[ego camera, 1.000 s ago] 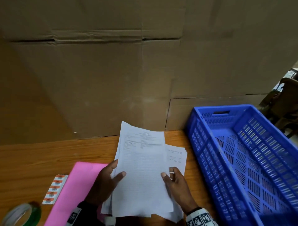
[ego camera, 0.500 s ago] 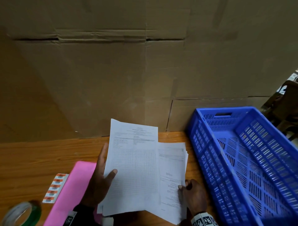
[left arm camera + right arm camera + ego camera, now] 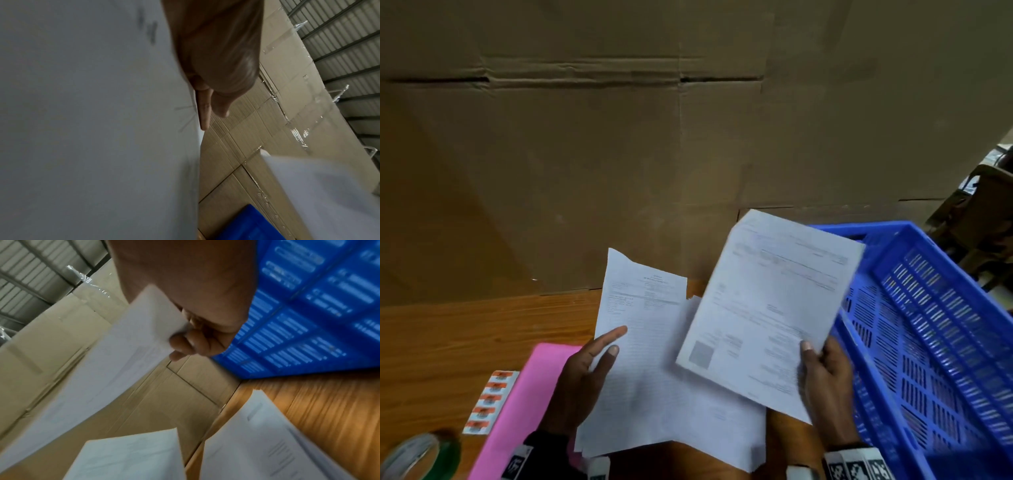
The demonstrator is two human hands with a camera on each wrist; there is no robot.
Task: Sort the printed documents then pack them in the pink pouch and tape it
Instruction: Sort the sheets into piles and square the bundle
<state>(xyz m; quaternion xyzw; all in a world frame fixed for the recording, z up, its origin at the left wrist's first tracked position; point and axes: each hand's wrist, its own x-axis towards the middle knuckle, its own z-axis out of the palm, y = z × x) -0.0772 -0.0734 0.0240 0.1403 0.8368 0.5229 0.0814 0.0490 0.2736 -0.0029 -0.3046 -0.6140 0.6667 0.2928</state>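
My left hand (image 3: pixel 589 370) grips a stack of printed documents (image 3: pixel 647 359) at its left edge, thumb on top and fingers underneath. The stack fills the left of the left wrist view (image 3: pixel 92 129). My right hand (image 3: pixel 825 373) pinches a separate printed sheet (image 3: pixel 774 308) at its lower right edge and holds it tilted above the stack, partly over the crate. The right wrist view shows the same sheet (image 3: pixel 115 353) pinched by my fingers (image 3: pixel 185 344). The pink pouch (image 3: pixel 517 404) lies flat on the wooden table (image 3: pixel 465 335) under my left hand. A tape roll (image 3: pixel 417 457) sits at the bottom left.
A blue slatted plastic crate (image 3: pixel 928 342) stands on the right of the table. A strip of orange-and-white labels (image 3: pixel 491 399) lies left of the pouch. A wall of cardboard boxes (image 3: pixel 654 137) rises right behind the table.
My right hand has lifted one sheet off the stack and swung it up and to the right, toward the crate. The left hand keeps its hold on the remaining stack.
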